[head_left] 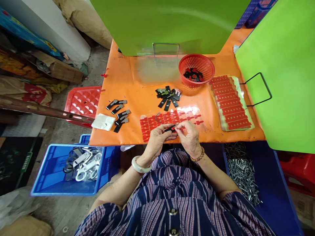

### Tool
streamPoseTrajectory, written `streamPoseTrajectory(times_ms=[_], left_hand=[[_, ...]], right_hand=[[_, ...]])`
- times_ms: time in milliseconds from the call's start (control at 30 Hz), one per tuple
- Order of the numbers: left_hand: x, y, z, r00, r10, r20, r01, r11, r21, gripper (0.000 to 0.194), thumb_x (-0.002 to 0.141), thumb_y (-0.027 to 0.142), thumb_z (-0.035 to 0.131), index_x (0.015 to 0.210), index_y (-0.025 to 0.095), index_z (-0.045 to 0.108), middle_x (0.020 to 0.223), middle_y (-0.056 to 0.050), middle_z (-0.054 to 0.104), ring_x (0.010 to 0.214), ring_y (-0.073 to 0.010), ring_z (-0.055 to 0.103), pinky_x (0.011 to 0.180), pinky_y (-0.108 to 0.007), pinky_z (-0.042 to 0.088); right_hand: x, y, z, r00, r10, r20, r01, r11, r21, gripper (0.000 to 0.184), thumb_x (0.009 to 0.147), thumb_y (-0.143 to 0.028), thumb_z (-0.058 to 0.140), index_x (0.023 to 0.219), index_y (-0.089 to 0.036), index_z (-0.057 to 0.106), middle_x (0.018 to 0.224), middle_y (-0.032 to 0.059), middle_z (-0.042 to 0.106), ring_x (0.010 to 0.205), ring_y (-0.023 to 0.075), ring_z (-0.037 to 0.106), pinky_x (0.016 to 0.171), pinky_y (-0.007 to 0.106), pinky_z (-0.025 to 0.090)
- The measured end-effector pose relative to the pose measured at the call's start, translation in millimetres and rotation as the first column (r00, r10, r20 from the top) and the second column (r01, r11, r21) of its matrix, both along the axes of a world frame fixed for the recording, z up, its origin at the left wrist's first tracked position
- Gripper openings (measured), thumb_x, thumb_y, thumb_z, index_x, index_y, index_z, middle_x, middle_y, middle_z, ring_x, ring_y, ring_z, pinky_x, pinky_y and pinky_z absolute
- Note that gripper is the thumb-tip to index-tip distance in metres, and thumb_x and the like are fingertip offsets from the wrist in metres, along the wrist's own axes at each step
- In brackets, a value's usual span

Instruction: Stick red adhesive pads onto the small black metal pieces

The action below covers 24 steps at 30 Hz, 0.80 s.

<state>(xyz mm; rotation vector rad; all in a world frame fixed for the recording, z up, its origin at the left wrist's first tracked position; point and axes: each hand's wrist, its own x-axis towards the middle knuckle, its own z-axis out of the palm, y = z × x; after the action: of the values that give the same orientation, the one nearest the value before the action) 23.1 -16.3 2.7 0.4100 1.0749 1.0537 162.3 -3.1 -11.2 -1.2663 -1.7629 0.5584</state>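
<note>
My left hand (158,137) is closed round a small flat black piece (169,128), held just above the table's front edge. At the piece's right end, the thumb and finger of my right hand (190,137) are pinched together, and they hide that end. Under and behind my hands lies a sheet of red stickers (152,122), with loose rows at its right. Beyond it is a pile of black pieces (168,95), some with metal-coloured ends. More black pieces with grey tabs (120,114) are spread out on the left.
A red basket (196,62) with black and red pieces stands behind, near a stack of red sticker sheets (230,101). Green boards (172,23) with wire handles border the orange table (123,75). Blue bins (41,170) holding metal parts are below; a white packet (103,121) lies left.
</note>
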Motion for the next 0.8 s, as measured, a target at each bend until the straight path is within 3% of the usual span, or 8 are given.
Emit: streamPoseTrajectory(times_ms=[800], left_hand=[[-5.0,4.2,-7.0,0.999,-0.001,0.037,0.003,0.998,-0.068,0.027,0.071,0.006,0.067,0.097,0.01,0.065,0.079,-0.007,0.075,0.068,-0.0162,0.074,0.069,-0.024,0.06]], right_hand=[[-1.1,3.8,-7.0,1.0,0.021,0.019,-0.02,0.998,-0.054,0.014,0.087,-0.015,0.056,0.076,-0.023,0.052,0.075,0.0014,0.063,0.076,0.0179,0.058,0.075,0.036,0.047]])
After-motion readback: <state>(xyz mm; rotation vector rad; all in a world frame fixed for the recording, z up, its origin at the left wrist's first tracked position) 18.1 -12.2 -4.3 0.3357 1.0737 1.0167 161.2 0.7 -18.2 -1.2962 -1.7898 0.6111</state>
